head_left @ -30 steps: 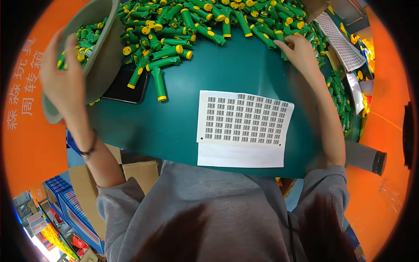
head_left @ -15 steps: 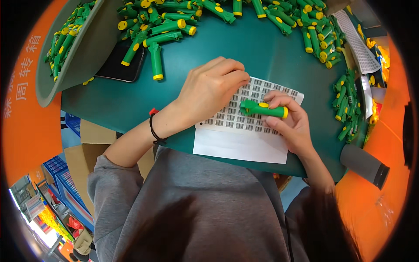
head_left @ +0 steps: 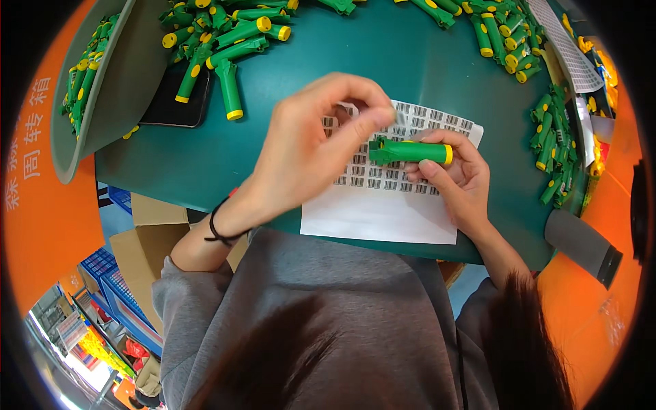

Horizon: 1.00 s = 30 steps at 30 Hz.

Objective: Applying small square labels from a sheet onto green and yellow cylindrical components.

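The green toy piece (head_left: 408,151), a short tube with a yellow cap at one end, lies crosswise in the right hand (head_left: 454,179), its long axis running left to right over the sticker sheet (head_left: 383,205). The right hand's fingers are closed around it from below and behind, with the yellow end toward the person's right and the green end pointing at the left hand (head_left: 311,147).

The left hand hovers just beside that green end, a little above the sheet. Its thumb and forefinger are pinched together on what looks like a small peeled label (head_left: 398,116); the label is too small to make out clearly. So the pinch sits up and to the left of the tube, near but apart from it, and the left hand is the nearer one to the tube's free end.

Beneath both hands the white sheet of small printed labels rests on the green table (head_left: 287,82). Farther out, more green and yellow pieces (head_left: 225,41) are heaped at the far edge, a dark phone (head_left: 179,102) lies to the left, and a grey bin (head_left: 89,102) holding more pieces stands beyond it.
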Tool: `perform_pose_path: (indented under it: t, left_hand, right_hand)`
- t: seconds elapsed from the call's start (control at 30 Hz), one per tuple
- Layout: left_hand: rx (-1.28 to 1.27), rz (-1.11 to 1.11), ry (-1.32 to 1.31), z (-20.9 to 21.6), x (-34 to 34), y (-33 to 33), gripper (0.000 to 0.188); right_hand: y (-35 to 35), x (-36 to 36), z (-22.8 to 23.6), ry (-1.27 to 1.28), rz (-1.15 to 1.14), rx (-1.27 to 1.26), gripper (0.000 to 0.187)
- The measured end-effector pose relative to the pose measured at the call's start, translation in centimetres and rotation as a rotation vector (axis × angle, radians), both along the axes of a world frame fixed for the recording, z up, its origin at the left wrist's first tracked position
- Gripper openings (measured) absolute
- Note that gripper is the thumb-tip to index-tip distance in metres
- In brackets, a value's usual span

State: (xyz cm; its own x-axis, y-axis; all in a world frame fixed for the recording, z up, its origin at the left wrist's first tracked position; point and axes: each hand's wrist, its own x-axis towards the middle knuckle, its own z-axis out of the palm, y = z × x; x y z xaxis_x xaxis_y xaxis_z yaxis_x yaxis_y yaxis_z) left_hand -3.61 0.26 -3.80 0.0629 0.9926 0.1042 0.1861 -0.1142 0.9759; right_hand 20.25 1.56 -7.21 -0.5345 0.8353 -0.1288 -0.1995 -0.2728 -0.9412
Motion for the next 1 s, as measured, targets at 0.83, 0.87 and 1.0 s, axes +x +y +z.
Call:
perform_pose_path:
  t: [0.83, 0.87, 1.0]
  left_hand:
    - [0.045, -0.030, 0.375, 1.5, 2.6, -2.5, 0.009]
    - [0.056, -0.029, 0.393, 1.5, 2.6, -2.5, 0.010]
    - [0.070, -0.016, 0.414, 1.4, 2.8, -2.3, 0.010]
  right_hand:
    - [-0.9, -0.2, 0.7, -0.141, 0.003, 0.149, 0.040]
    - [-0.9, -0.2, 0.7, -0.144, 0.003, 0.162, 0.040]
    - [-0.7, -0.2, 0.7, -0.143, 0.009, 0.166, 0.041]
